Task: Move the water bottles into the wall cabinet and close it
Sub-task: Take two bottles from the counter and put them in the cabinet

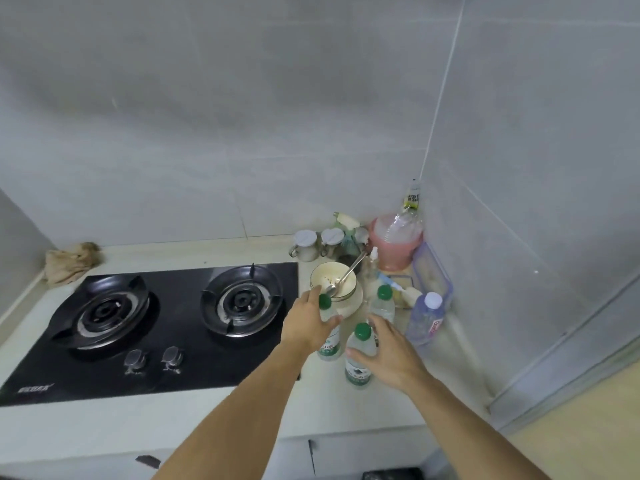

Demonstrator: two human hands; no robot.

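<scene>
Reaching for the load: on the counter (398, 403) beside the gas hob (166, 327), the left hand (306, 325) curls its grip round one green-capped water bottle (328, 348), while the right hand (389, 355) lays a spread grip, thumb across the front, on the nearer bottle (358, 370). A third bottle (383, 303) stands behind. Next, probably, both must lift clear of the bowl (334, 284); the wall cabinet is out of view. Green labels and the hob's badge (34, 389) are too blurred to read.
</scene>
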